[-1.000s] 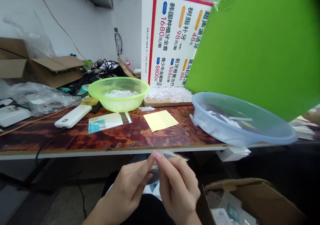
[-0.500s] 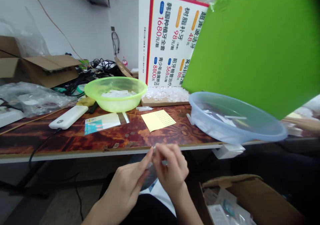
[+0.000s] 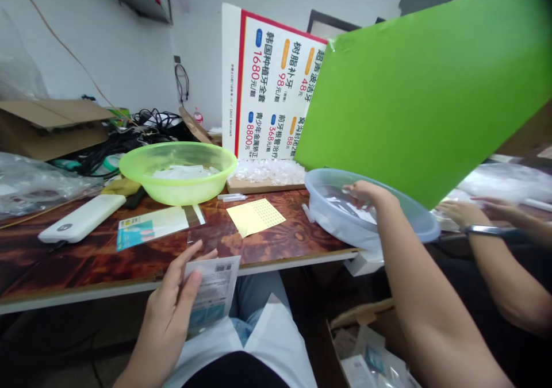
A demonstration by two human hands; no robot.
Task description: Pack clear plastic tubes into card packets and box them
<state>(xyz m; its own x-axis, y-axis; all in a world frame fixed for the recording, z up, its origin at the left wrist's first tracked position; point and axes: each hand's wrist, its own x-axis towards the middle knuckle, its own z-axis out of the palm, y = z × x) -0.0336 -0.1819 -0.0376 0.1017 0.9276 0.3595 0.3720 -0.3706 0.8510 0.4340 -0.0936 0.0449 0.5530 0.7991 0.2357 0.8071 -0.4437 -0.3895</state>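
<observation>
The left hand (image 3: 168,302) grips a paper card (image 3: 211,290) low over the lap, with the thumb pressed on its front. It seems to be held up this way so the printed side can be seen. The right arm reaches far out, and the right hand (image 3: 370,195) hangs over the rim of a clear blue basin (image 3: 328,215). Its fingers bend down toward white strips (image 3: 345,204) in the basin, but I cannot tell if they are holding one. The basin sits at the edge of the brown swirly counter (image 3: 86,261). A green basin (image 3: 176,189) with more white strips stands on the counter too, near a yellow sheet (image 3: 254,216), a card in a clear sleeve (image 3: 150,227) and a white power bank (image 3: 81,218). Behind them are a big poster (image 3: 271,83) and a green board (image 3: 414,100). Another person's hand (image 3: 461,212) rests at the right. A cardboard box (image 3: 345,342) sits on the floor.
</observation>
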